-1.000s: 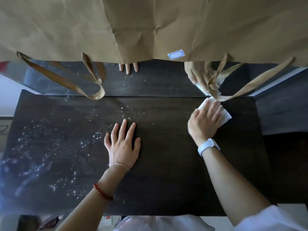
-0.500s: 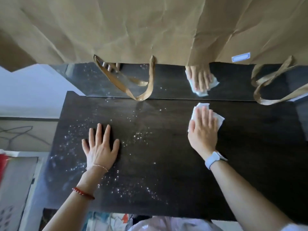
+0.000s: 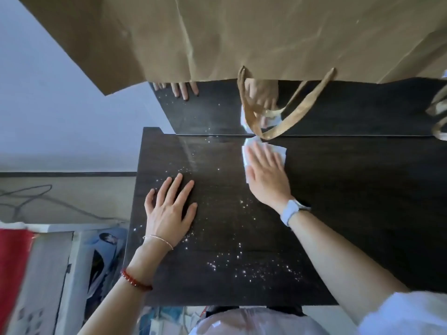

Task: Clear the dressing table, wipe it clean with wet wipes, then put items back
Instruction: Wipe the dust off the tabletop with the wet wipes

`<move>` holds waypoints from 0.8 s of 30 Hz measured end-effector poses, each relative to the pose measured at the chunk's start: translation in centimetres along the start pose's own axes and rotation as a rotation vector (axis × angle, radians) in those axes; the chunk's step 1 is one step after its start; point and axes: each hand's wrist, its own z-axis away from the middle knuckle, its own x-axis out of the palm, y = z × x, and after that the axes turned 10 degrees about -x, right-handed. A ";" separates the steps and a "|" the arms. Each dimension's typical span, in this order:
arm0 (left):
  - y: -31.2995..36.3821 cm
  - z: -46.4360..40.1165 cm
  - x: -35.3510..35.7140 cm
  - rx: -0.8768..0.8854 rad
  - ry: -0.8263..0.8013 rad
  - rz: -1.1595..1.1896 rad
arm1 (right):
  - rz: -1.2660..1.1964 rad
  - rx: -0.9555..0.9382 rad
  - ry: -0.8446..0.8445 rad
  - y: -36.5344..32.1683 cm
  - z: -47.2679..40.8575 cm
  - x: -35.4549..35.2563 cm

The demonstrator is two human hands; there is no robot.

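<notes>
We see the right hand (image 3: pixel 266 176) lying flat on a white wet wipe (image 3: pixel 280 151), its fingers straight and close together, pressing the wipe down onto the dark dressing table (image 3: pixel 362 201). The wipe sits at the far edge of the table top, touching or nearly touching the bottom of the mirror (image 3: pixel 350 110), and its corners poke out beyond the fingertips and beside the thumb. A pale watch (image 3: pixel 291 211) sits on that wrist, just behind the hand.

Well to the left of the wipe, the left hand (image 3: pixel 169 213) rests palm down on the table with its fingers spread and holding nothing. A thin bracelet (image 3: pixel 158 240) circles the wrist right behind it, and a red bead bracelet (image 3: pixel 135 282) sits further back on the forearm.

Between the two hands and nearer to us than both, white specks (image 3: pixel 242 264) are scattered over the wood; more lie just beyond the left fingertips. The stretch of table to the right of the wiping hand looks plain and dark.

Above the hands a brown paper bag (image 3: pixel 242 37) hangs over the mirror, and one of its handles (image 3: pixel 278 126) dangles right in front of the wipe. Both hands are reflected in the glass below the bag.
</notes>
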 end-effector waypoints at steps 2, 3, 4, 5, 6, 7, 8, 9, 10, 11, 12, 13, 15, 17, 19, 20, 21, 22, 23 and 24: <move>-1.0 -0.1 -0.1 0.013 0.010 -0.003 | 0.022 0.303 0.110 1.9 1.4 -0.4; -1.4 -0.2 0.0 0.019 0.016 0.000 | 0.002 0.456 0.117 2.0 1.4 -0.6; -1.7 -0.3 -0.1 0.026 0.022 0.004 | -0.042 0.591 0.098 1.4 0.7 -0.6; -1.9 -0.3 -0.1 0.029 0.024 0.012 | -0.081 0.684 0.094 0.2 -0.5 -0.5; -2.2 -0.3 -0.1 0.027 0.027 0.023 | -0.096 0.716 0.101 -1.6 -1.9 -0.3; -2.4 -0.3 -0.2 0.021 0.031 0.029 | -0.104 0.689 0.108 -3.7 -3.2 0.0; -2.8 -0.3 -0.2 0.006 0.034 0.031 | -0.104 0.608 0.112 -6.2 -4.4 0.6; -3.2 -0.2 -0.3 -0.014 0.034 0.034 | -0.107 0.500 0.109 -8.7 -5.4 1.5; -3.7 -0.2 -0.4 -0.036 0.031 0.040 | -0.118 0.382 0.093 -11.3 -6.3 2.3; -4.2 -0.2 -0.5 -0.058 0.019 0.050 | -0.128 0.262 0.061 -13.7 -6.9 2.9; -4.5 -0.1 -0.5 -0.072 0.004 0.061 | -0.125 0.156 0.020 -15.3 -7.5 3.2; -4.8 0.0 -0.5 -0.079 -0.007 0.065 | -0.119 0.074 -0.015 -16.1 -8.1 3.2; -5.1 0.2 -0.5 -0.075 -0.008 0.069 | -0.123 -0.052 -0.055 -15.3 -9.0 2.7; -5.2 0.2 -0.3 -0.075 -0.001 0.068 | -0.112 -0.146 -0.073 -12.8 -8.4 1.9; -5.2 0.2 -0.1 -0.079 0.021 0.060 | -0.062 -0.108 -0.051 -9.5 -6.6 1.5; -5.2 0.2 0.0 -0.077 0.031 0.056 | -0.030 -0.034 -0.026 -7.7 -5.4 1.4; -5.1 0.2 0.0 -0.071 0.040 0.055 | -0.002 0.057 0.001 -6.0 -4.2 1.2; -5.1 0.2 0.0 -0.065 0.048 0.056 | 0.017 0.154 0.028 -4.9 -3.3 1.0; -5.2 0.2 0.1 -0.061 0.055 0.059 | 0.025 0.247 0.045 -4.4 -3.0 0.7; -5.2 0.2 0.1 -0.055 0.060 0.059 | 0.018 0.335 0.057 -4.5 -3.1 0.6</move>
